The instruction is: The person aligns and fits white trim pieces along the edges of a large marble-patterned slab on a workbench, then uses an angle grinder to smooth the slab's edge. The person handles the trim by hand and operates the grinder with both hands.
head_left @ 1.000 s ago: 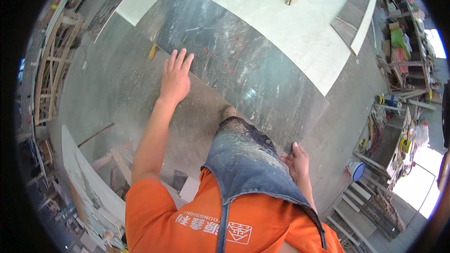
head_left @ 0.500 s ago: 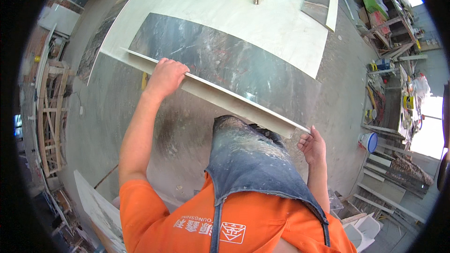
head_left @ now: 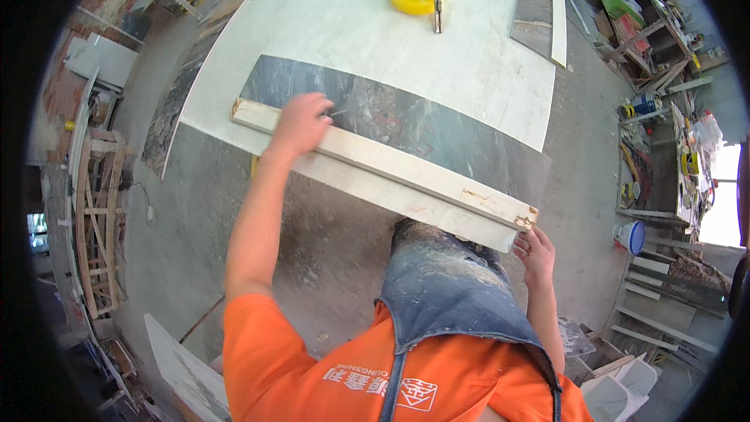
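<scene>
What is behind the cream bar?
A dark slab shows along the far side of the bar, with the white table beyond. The left hand covers a little of the slab. Whether it continues under the bar cannot be seen.

Your marbled grey slab (head_left: 391, 113) looks polished and stone-like, your off-white bar (head_left: 406, 172) matt with a rough, chipped end, your tape roll (head_left: 402, 2) glossy plastic, and your apron (head_left: 461, 297) dusty, scuffed denim.

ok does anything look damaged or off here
Yes: the long pale bar looks marred. Its right end, near the right hand, has uneven brown patches that stand out against the pale surface, and smaller brown marks show at its left end. Whether they are chips or stains, I can't tell.
</scene>
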The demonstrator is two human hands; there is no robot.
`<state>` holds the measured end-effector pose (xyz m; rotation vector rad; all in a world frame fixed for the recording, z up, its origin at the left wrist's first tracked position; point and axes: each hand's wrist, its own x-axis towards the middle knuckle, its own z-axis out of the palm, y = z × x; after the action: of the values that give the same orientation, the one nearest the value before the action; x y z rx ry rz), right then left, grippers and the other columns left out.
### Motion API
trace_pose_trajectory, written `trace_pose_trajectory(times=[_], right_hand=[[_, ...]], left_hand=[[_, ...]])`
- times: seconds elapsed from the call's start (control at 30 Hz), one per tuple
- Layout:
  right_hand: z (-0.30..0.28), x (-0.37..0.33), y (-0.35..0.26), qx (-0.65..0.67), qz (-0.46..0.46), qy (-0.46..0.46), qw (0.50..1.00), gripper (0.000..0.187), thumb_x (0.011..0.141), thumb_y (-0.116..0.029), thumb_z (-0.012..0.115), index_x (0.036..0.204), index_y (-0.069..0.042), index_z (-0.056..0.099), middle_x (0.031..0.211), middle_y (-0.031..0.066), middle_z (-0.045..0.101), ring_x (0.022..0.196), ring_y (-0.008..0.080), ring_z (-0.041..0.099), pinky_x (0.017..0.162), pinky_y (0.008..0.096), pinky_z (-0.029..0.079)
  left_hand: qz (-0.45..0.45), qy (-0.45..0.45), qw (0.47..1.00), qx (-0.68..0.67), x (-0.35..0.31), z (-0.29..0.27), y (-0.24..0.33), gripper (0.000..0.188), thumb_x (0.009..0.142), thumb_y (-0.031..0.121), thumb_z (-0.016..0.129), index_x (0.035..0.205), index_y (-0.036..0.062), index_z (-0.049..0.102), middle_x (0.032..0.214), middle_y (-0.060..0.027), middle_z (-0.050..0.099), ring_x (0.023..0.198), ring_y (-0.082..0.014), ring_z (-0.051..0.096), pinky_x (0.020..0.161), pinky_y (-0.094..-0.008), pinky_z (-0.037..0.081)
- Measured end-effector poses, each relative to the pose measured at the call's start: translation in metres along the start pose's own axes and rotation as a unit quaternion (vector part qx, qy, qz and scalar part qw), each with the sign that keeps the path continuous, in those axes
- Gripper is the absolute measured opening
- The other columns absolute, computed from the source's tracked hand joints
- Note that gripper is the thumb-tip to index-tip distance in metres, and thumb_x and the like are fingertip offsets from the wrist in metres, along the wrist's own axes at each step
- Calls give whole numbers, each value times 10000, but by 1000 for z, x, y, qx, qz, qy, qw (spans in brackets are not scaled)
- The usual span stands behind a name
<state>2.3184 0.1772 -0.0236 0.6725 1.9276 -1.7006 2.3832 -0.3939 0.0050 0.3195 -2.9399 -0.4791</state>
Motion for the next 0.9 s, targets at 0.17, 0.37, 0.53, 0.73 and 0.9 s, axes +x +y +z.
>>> trace_pose_trajectory(times=[0.17,0.37,0.53,0.73,0.9], right_hand=[[4,-7,-15,2,27,6,1000,382,1013,-216,619,1328,0,617,1032,61,676,869,148,657,722,265,550],[-1,15,-15,30,7,-6,999,316,997,-185,613,1247,-3,681,1023,57,712,867,148,670,739,283,542],[-9,21,-22,30,19,13,999,276,982,-151,626,1199,7,690,1013,75,713,867,162,678,728,297,556],[-31,72,-49,86,7,51,995,244,968,-136,638,1155,10,695,976,77,705,840,167,676,692,300,575],[-63,144,-94,129,9,16,991,231,970,-115,594,1172,-26,664,1010,70,685,830,175,667,707,317,590]], left_hand=[[-392,57,909,127,10,-12,-152,628,895,472,680,1298,-8,632,1340,-253,613,1274,-420,559,1077,-529,439],[-407,68,907,79,-8,2,-262,627,922,547,580,1175,-14,703,1221,-265,673,1192,-440,608,1030,-530,462],[-407,72,909,46,-17,8,-251,582,925,507,582,1126,-22,716,1116,-251,720,1102,-445,654,983,-518,484],[-474,134,870,3,-114,24,-186,501,959,415,590,1096,-54,701,1095,-273,710,1044,-437,667,924,-499,500],[-555,218,793,-126,-248,50,-71,526,970,409,626,1116,-94,671,1053,-202,722,958,-334,668,897,-441,509]])
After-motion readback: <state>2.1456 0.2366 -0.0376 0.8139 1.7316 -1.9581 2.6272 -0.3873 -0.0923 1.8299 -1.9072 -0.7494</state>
